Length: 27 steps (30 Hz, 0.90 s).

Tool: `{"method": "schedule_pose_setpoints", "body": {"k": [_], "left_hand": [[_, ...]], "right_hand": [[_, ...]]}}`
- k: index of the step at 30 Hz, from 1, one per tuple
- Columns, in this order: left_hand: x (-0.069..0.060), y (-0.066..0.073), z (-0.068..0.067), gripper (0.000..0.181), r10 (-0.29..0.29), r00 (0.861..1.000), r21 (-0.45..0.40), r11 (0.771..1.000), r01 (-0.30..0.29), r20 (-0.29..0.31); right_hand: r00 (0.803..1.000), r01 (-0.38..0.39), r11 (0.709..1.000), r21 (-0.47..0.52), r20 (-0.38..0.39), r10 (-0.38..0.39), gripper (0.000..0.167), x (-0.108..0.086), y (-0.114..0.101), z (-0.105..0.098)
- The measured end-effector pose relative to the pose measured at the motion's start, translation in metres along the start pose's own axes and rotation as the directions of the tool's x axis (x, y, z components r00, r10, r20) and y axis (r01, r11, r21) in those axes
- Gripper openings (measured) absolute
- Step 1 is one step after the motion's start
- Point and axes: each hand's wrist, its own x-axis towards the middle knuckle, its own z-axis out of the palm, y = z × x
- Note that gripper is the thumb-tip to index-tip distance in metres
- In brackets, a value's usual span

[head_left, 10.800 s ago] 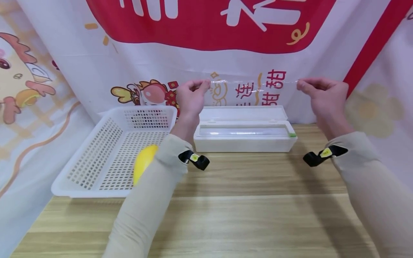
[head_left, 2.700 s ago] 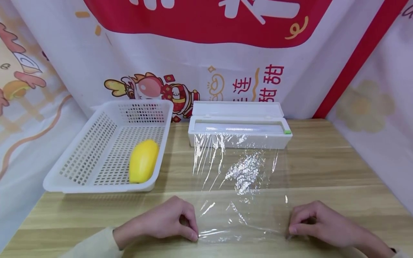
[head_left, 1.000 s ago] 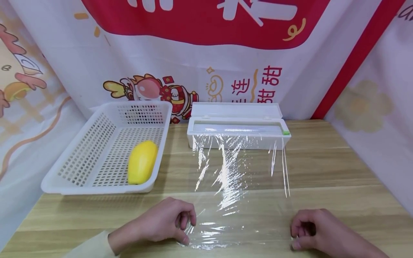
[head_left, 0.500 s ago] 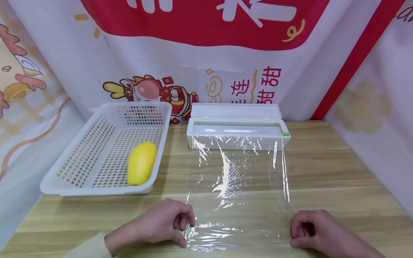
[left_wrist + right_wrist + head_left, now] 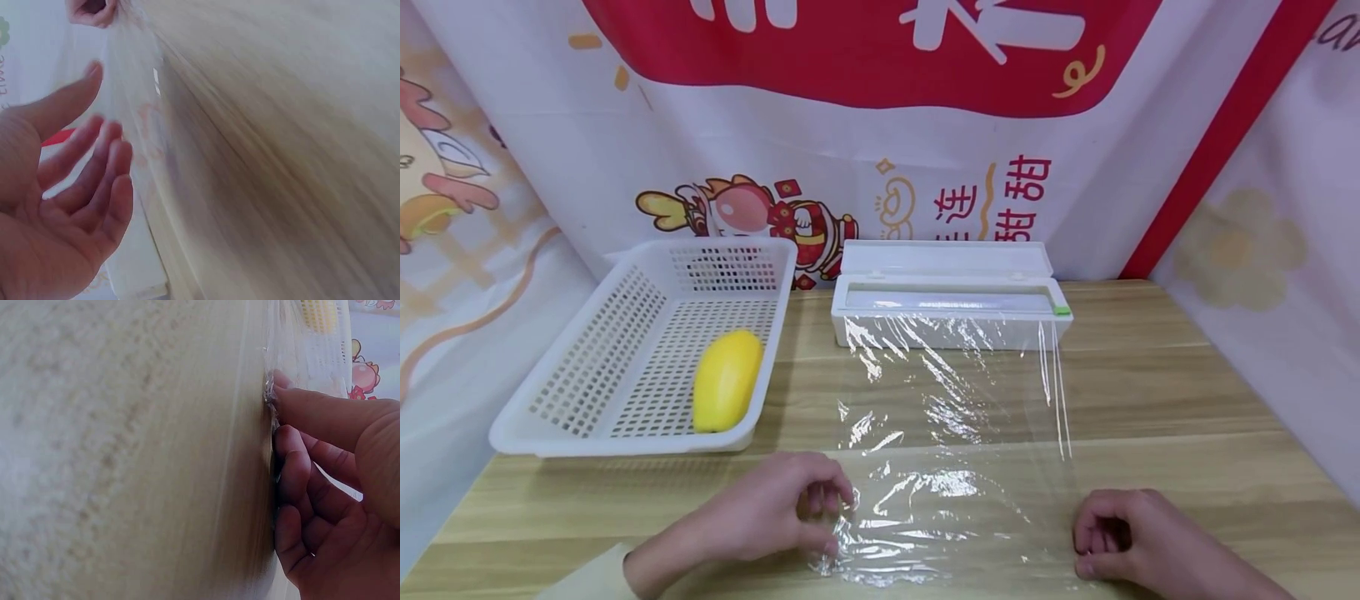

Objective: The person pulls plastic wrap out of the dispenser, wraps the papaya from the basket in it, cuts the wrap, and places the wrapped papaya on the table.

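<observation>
A sheet of clear cling film (image 5: 951, 483) stretches from a white cling film dispenser (image 5: 947, 257) toward me over the wooden table. At its near right corner my right hand (image 5: 1138, 537) pinches the film between thumb and fingertips; the right wrist view shows the bunched edge at the thumb (image 5: 337, 422). Beside the near left corner is my left hand (image 5: 763, 508). In the left wrist view, that hand (image 5: 69, 200) has its thumb apart from loosely bent fingers, with nothing between them. The dispenser's lid stands raised, with the roll showing inside.
To the left stands a white perforated plastic basket (image 5: 520, 440) holding a yellow mango-like fruit (image 5: 727, 379). A green piece (image 5: 1061, 311) sits on the dispenser's right end. A printed cloth (image 5: 805, 125) hangs behind the wooden tabletop (image 5: 1187, 400).
The film was drawn from the dispenser down to the table's near side. Within the last half second, my left thumb and fingers parted from the film's corner. My right hand has hardly moved.
</observation>
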Motion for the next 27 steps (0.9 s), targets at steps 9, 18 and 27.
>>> {"method": "schedule_pose_setpoints", "body": {"k": [9, 18, 27], "left_hand": [[0.000, 0.017, 0.001, 0.048, -0.011, 0.957, -0.046, 0.999, -0.002, -0.289], [-0.001, 0.034, -0.017, 0.044, -0.011, 0.823, -0.151, 0.984, -0.092, -0.568], [-0.001, 0.031, -0.066, 0.048, -0.213, 0.682, -0.281, 0.960, 0.012, -0.700]], "right_hand": [[0.999, 0.033, 0.999, -0.010, -0.023, -0.034, 0.020, 0.000, 0.000, 0.001], [0.999, 0.033, 0.999, 0.000, -0.018, -0.033, 0.019, 0.000, 0.002, 0.001], [0.998, 0.055, 0.998, 0.007, -0.021, -0.055, 0.020, 0.000, 0.004, 0.002]]}}
